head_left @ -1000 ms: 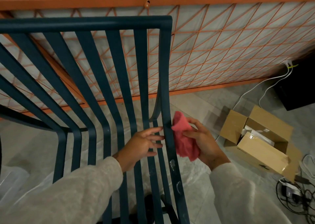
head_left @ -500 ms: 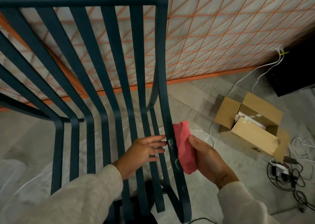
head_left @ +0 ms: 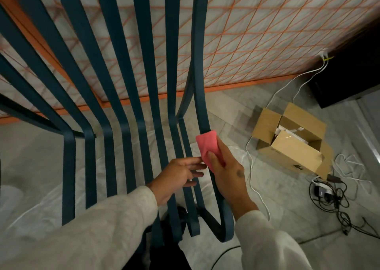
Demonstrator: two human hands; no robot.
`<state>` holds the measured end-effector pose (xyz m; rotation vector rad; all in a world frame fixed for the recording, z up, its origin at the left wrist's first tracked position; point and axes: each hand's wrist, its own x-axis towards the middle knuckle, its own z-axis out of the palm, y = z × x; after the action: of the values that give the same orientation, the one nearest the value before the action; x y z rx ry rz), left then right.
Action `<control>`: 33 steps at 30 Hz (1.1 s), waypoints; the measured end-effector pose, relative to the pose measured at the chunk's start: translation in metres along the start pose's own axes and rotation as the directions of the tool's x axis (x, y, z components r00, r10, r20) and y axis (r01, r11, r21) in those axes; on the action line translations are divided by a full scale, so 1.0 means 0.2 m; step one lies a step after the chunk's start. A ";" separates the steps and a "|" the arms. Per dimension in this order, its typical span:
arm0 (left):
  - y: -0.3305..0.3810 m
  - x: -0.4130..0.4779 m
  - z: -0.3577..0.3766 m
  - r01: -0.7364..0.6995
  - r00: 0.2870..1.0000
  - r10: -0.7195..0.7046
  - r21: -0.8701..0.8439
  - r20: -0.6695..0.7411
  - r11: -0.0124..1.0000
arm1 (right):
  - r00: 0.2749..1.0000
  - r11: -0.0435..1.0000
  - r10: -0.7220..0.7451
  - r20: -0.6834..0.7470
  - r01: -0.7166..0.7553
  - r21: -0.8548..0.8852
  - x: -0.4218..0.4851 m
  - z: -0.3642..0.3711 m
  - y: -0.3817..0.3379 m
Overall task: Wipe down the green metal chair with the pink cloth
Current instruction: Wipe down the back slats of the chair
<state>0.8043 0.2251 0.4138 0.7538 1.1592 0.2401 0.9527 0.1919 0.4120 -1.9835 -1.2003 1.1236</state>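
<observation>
The dark green metal chair (head_left: 121, 97) fills the left and middle of the view, its slats running from the top down to a curled front edge. My right hand (head_left: 228, 175) presses the folded pink cloth (head_left: 207, 148) flat on the rightmost slat, near the seat. My left hand (head_left: 181, 177) rests on the neighbouring slats just left of the cloth, fingers spread, fingertips almost touching it.
An open cardboard box (head_left: 292, 140) sits on the tiled floor to the right. White cables (head_left: 255, 167) and a tangle of black cables with a charger (head_left: 329, 195) lie near it. An orange mesh fence (head_left: 257, 33) stands behind the chair. Clear plastic sheeting (head_left: 37, 208) lies under the chair.
My right hand turned over onto the top of the slat with the cloth flat beneath it. The view tilted down, showing more of the chair's front curl. My left hand stayed put.
</observation>
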 end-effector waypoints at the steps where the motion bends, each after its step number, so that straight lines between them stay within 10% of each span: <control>1: 0.00 0.00 0.00 0.002 1.000 -0.002 -0.007 0.000 1.000 | 0.998 1.000 0.024 -0.051 -0.024 -0.003 0.01 0.01 -0.02; 13: -0.05 -0.01 0.05 -0.012 0.999 0.014 -0.069 0.031 0.998 | 0.915 0.841 0.315 0.253 -0.392 0.373 0.07 -0.15 0.01; 19: -0.07 -0.06 0.10 0.002 1.000 0.002 -0.165 0.023 0.986 | 0.928 0.902 0.373 -0.009 -0.360 0.238 0.07 -0.02 -0.07; 25: -0.10 -0.11 0.10 -0.034 0.997 0.039 -0.060 0.072 0.998 | 0.897 0.816 0.426 0.120 -0.438 0.376 -0.02 -0.11 -0.04; 33: -0.14 -0.11 0.13 -0.096 0.995 0.098 -0.102 0.016 0.990 | 0.909 0.891 0.412 -0.060 -0.388 0.237 0.02 -0.04 -0.05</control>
<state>0.8125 0.1821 0.4179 0.7224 1.0842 0.3686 0.9555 0.1994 0.4221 -2.1384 -0.5882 1.2629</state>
